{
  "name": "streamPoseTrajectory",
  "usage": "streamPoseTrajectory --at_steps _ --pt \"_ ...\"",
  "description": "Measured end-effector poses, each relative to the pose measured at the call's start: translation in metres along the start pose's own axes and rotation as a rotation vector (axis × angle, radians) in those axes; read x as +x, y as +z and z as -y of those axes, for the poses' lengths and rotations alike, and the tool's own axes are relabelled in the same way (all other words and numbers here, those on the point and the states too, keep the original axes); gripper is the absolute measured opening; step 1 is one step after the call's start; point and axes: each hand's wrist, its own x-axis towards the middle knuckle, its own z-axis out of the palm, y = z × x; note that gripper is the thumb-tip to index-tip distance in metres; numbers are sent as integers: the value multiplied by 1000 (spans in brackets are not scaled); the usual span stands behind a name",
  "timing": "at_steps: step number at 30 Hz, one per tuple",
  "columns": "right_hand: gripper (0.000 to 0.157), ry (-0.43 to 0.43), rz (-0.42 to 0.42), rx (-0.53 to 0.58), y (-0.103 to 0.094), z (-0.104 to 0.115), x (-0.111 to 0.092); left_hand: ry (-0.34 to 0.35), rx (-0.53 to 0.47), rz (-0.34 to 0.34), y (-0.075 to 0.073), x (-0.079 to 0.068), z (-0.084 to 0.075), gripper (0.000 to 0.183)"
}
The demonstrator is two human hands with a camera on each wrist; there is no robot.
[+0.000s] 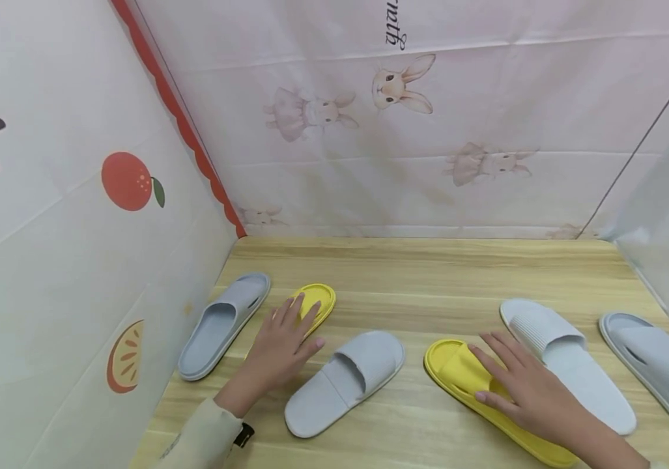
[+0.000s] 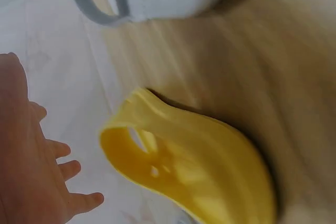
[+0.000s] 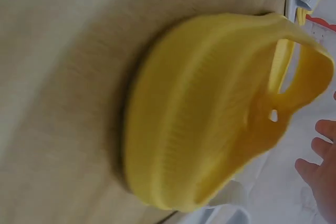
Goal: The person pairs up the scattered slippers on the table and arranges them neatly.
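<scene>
Two yellow slippers lie on the wooden tabletop. My left hand (image 1: 278, 342) is spread over the left yellow slipper (image 1: 320, 296), hiding most of it. The left wrist view shows that slipper (image 2: 210, 156) with the fingers apart from it. Over the right yellow slipper (image 1: 457, 368) hovers my right hand (image 1: 530, 391), its fingers extended and holding nothing. In the right wrist view this slipper (image 3: 194, 114) fills the middle, with the fingertips off to its side.
A grey slipper (image 1: 217, 332) lies at the far left and another grey slipper (image 1: 656, 352) at the far right. One white slipper (image 1: 316, 404) sits between the hands; a second white slipper (image 1: 592, 387) is beside the right hand. Printed cloth walls (image 1: 334, 189) enclose the tabletop (image 1: 428, 273).
</scene>
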Motion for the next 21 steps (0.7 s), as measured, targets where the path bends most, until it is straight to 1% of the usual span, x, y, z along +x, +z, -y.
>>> streamPoseTrajectory --at_steps 3,5,9,12,16,21 --pt "75 55 27 7 4 1 -10 -51 -22 -13 8 -6 10 70" --pt "74 89 40 16 7 2 -16 -84 -39 -9 13 -10 17 72" --pt "77 156 68 46 15 5 -27 -141 -75 -4 23 -18 29 75" --pt "78 205 87 59 20 7 -34 -171 -91 -7 29 -23 36 77" --pt "81 239 77 62 23 8 -40 -188 -84 -5 35 -28 40 79" --pt "83 253 46 48 21 10 -45 -193 -71 -22 40 -32 44 80"
